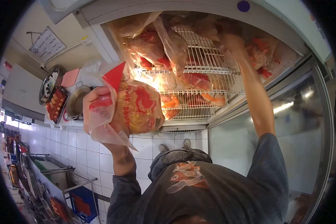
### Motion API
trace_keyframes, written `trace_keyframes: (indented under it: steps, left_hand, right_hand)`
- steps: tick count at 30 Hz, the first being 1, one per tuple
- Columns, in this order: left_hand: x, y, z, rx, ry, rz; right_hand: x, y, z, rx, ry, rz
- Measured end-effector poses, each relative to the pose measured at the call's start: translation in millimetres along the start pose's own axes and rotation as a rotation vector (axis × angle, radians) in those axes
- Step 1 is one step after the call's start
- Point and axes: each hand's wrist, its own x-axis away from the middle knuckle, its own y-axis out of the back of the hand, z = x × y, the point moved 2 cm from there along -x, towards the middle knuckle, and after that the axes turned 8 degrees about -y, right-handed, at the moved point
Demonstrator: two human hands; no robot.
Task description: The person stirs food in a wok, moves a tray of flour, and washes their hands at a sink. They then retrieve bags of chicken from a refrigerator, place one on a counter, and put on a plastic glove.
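My left hand (91,106) is closed around the gathered top of a plastic bag of chicken meat (142,108), printed in red letters with a red bird. The bag hangs in front of the open fridge, left of its shelves. My right hand (227,35) reaches deep into the fridge over the top wire shelf (203,46). It is dark and blurred there, so its fingers do not show clearly. Close by on the left is another bagged pack of meat (147,48), and a red-printed bag (259,54) lies to the right of my forearm.
Lower wire shelves hold more red-printed bags (198,80). The fridge's glass door (272,138) stands open at my right. At the left are a metal pot (77,100), a tray of reddish food (56,104) and a pink board (70,77). A metal rack stands behind on the tiled floor (78,143).
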Motion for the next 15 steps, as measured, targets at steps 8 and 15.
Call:
trace_keyframes:
  steps: [8, 15]
  left_hand:
    - [3.9, 11.0, 25.5, 0.085, 0.082, 0.116]
    - [0.3, 4.0, 27.7, -0.035, 0.180, 0.107]
  right_hand:
    - [78.3, 70.9, 56.3, -0.029, 0.275, 0.228]
    - [80.8, 73.8, 68.9, -0.076, 0.153, 0.327]
